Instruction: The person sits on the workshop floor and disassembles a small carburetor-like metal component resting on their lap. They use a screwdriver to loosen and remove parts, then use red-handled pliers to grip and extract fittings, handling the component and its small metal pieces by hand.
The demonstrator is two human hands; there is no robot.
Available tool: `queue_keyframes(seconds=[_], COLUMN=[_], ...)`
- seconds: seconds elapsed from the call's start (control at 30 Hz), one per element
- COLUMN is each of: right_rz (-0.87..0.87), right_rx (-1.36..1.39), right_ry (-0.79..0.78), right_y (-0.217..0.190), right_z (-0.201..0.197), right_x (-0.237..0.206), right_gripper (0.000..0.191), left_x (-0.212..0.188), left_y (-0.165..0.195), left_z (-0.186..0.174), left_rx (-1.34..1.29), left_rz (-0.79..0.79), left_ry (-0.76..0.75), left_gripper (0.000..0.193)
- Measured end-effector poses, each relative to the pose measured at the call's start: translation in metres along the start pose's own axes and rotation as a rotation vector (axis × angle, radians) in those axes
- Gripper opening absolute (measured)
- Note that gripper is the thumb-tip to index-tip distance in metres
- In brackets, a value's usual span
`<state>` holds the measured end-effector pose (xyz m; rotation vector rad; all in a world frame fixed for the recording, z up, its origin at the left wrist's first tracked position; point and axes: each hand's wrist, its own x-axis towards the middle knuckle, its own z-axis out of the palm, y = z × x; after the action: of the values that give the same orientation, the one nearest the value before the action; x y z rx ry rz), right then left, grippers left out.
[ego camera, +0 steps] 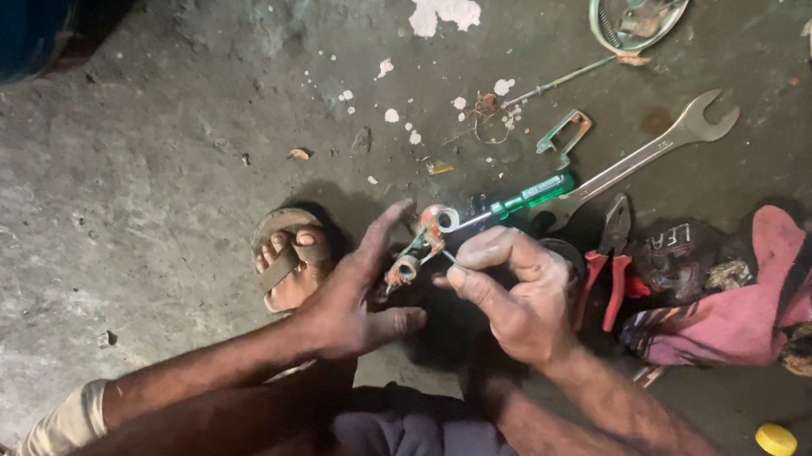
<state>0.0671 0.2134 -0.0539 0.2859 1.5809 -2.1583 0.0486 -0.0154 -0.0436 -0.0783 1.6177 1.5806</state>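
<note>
Here, greasy fingers (484,249) pinch ringed metal fitting (421,245).

— What's lying around that big open-ended spanner (647,155)?

— Red-handled pliers (608,261) just below its lower end, a pink rag (746,304) to the right, a yellow cap (776,440) far below.

— Above it?

— A round metal dish (610,25).

Pretty clearly my little floor workshop: stained, paint-flecked concrete floor (127,199), a big open-end wrench (650,153) and red-handled pliers (609,259) at right of centre, greasy rags (750,304) at the right edge, metal parts along the top.
</note>
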Motion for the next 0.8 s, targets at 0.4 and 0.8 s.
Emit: queue_keyframes(seconds=[0.4,0.8], right_rz=[-0.242,-0.218], right_rx=[-0.281,-0.502], right_ry=[0.045,0.038], right_y=[-0.008,-0.014], right_z=[0.015,0.014], right_x=[0.003,0.000], right_gripper=[0.013,0.012], left_x=[-0.010,-0.010], left_y=[-0.027,-0.029], left_z=[-0.001,0.006], left_rx=[0.580,0.511], left_rz=[0.204,0.413], left_ry=[0.211,0.267], left_gripper=[0.035,0.037])
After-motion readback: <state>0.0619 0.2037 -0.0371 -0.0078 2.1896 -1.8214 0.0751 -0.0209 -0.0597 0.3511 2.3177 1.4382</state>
